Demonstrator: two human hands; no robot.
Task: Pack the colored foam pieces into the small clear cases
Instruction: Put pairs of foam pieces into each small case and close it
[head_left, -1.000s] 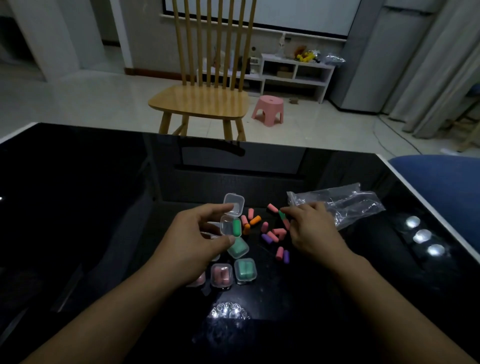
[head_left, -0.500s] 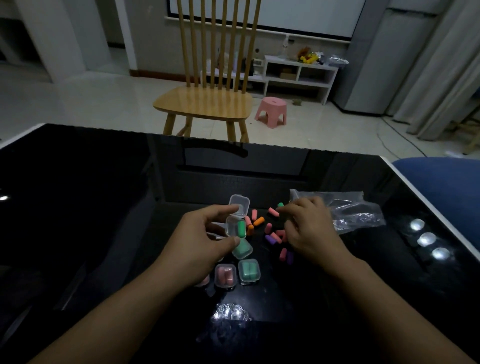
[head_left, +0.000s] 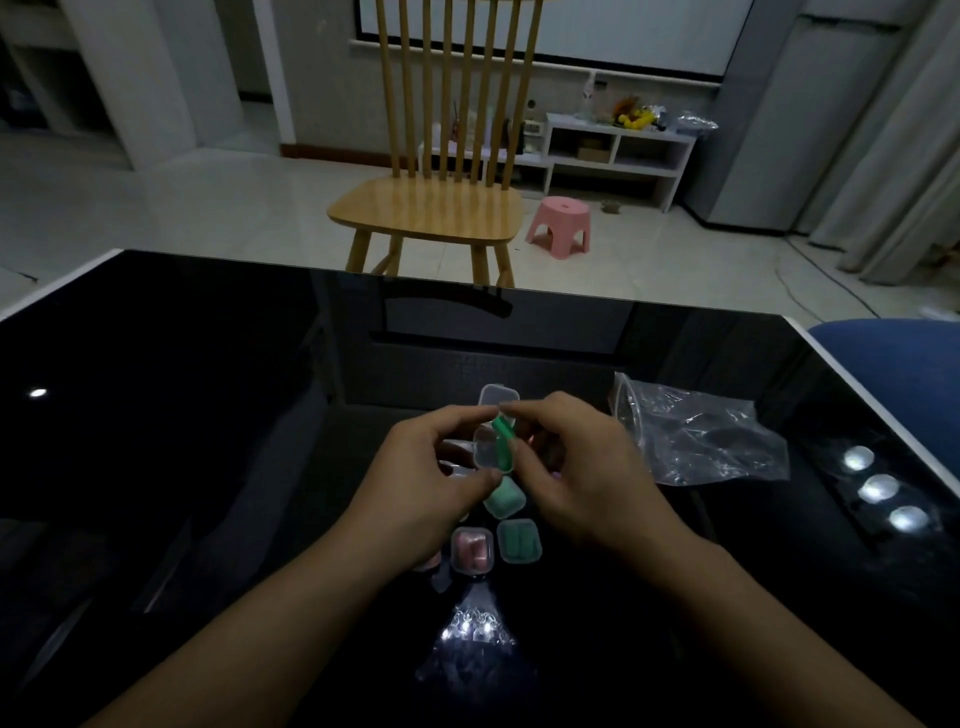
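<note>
Foam, green piece (head_left: 502, 435), pinched in the right hand (head_left: 574, 470) at table centre, looks light and squashy; grip its middle gently. Left hand (head_left: 426, 483) clamps the open clear case (head_left: 491, 448), slick and brittle-looking, by its walls. Filled cases (head_left: 518, 541) sit toward six o'clock.

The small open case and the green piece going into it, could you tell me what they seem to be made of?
The open case looks like clear, glossy hard plastic: see-through, with bright rims. The green piece looks like matte soft foam, with no shine, though softness cannot be confirmed.
</note>
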